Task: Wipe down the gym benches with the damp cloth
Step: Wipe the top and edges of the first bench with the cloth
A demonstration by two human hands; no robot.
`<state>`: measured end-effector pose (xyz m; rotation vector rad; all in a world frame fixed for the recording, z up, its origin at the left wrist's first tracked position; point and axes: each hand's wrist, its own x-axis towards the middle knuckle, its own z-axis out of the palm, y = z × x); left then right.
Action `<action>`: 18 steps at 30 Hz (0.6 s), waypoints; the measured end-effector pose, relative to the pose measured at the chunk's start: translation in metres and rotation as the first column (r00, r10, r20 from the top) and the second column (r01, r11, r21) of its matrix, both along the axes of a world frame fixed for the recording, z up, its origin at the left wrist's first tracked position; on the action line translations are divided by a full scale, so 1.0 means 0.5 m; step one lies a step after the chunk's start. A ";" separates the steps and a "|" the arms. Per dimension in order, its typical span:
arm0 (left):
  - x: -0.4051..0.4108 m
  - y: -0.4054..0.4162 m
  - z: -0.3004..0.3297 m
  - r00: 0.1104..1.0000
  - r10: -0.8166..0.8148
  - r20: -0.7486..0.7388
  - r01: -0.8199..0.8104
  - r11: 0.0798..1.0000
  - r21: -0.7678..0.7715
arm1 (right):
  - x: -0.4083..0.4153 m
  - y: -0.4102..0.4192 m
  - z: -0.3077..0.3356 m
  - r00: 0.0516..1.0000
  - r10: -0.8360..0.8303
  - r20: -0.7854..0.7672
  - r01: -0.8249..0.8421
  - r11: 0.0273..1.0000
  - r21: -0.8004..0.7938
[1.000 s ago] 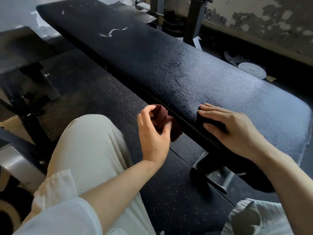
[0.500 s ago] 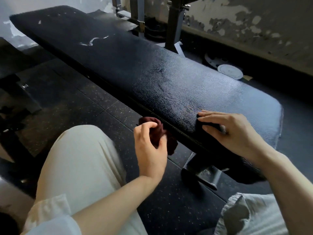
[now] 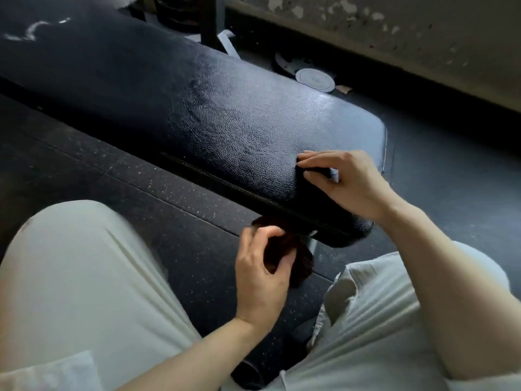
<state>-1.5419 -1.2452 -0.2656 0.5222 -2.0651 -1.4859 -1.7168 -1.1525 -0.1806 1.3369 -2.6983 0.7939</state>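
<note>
Head view: a person's left hand clutches the bunched dark-red cloth just under the near edge of the black bench, while the right hand rests on the pad, fingers bent, holding nothing. The side wipe appears underway; next, sweep along that edge.

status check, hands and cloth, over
Left hand grips the dark red cloth below the bench pad edge. Right hand rests on the pad, fingers curled over its edge. Nothing in the way.

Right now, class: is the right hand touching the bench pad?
Touching. The head view shows the right hand with fingertips lying on the bench pad near its front edge.
</note>
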 end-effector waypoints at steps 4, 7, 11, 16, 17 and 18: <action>-0.018 -0.011 -0.013 0.983 0.182 -0.015 -0.182 0.983 -0.031 | 0.008 0.035 -0.011 0.999 -0.030 0.024 0.031 0.999 -0.043; -0.012 0.046 -0.004 0.992 -0.108 -0.068 0.104 0.993 -0.058 | 0.018 0.035 -0.021 0.999 -0.049 0.001 0.049 0.998 -0.049; -0.009 0.060 -0.013 0.991 -0.058 -0.125 0.051 0.997 -0.054 | 0.022 0.052 -0.025 1.000 -0.016 -0.010 0.015 0.999 -0.043; -0.030 0.069 -0.014 0.991 -0.014 -0.135 0.000 0.994 -0.107 | 0.025 0.065 -0.037 0.999 -0.043 -0.016 0.042 0.995 -0.091; -0.034 0.072 -0.014 0.990 -0.033 -0.137 0.015 0.992 -0.127 | 0.025 0.066 -0.040 0.999 -0.039 -0.014 0.037 0.995 -0.094; -0.038 0.070 -0.016 0.989 -0.046 -0.141 0.026 0.989 -0.142 | 0.026 0.067 -0.042 0.999 -0.032 -0.013 0.030 0.995 -0.098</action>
